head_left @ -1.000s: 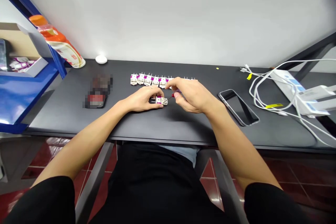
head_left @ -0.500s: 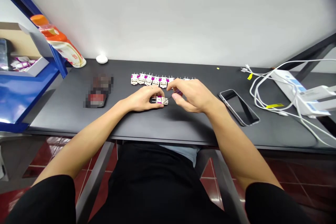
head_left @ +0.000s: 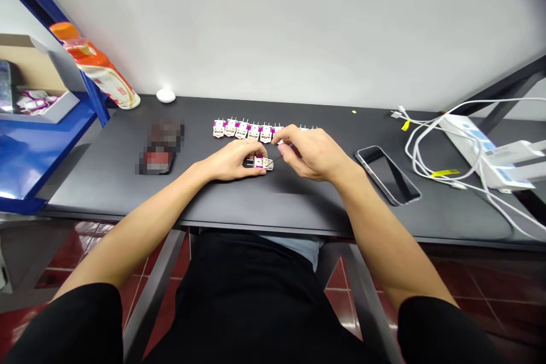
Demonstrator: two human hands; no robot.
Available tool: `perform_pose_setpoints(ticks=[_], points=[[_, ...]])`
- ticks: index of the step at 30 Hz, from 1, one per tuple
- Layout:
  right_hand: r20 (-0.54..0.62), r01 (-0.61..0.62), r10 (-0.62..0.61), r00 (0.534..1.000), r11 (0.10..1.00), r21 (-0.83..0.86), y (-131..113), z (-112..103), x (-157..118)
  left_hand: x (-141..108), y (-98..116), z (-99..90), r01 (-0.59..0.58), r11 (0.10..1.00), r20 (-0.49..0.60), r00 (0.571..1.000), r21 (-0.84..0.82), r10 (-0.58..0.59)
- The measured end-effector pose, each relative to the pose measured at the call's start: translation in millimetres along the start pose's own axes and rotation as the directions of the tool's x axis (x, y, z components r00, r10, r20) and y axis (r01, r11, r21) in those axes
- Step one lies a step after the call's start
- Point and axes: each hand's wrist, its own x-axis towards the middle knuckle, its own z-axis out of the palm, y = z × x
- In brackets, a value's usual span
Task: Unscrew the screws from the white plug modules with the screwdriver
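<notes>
Thumb and fingers of my left hand (head_left: 232, 161) are closed round a small white and purple plug insert (head_left: 261, 163), holding it on the dark table. Metal pins stick out of its left side, toward my palm. My right hand (head_left: 313, 153) grips a screwdriver (head_left: 276, 159) whose thin dark shaft slants down to the right end of the insert; the fingers hide most of its handle. Just behind both hands runs a row of several similar plug inserts (head_left: 242, 129), pins pointing to the wall. My right hand covers part of that row.
A phone (head_left: 388, 175) lies right of my right hand. Beyond it are tangled white cables (head_left: 420, 153) and a white device (head_left: 469, 142). At the left are a blurred dark object (head_left: 158, 148), a white mouse-like object (head_left: 165, 95), an orange-capped bottle (head_left: 102, 71) and an open box (head_left: 63, 107).
My right hand has turned slightly, its fingers and thumb shifting on the screwdriver's handle. The left hand and the plug insert stay where they were.
</notes>
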Motion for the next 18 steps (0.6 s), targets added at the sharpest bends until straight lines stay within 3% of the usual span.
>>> perform_pose_setpoints(ticks=[7,18], points=[[-0.085,0.078,-0.077,0.993,0.997,0.012,0.7,3.5,-0.6,0.4,0.5,0.2,0.002,1.0,0.011,1.0,-0.004,-0.002],[-0.016,-0.01,0.01,1.0,1.0,-0.01,-0.8,-0.5,-1.0,0.5,0.1,0.4,-0.009,1.0,-0.004,1.0,-0.002,0.009]])
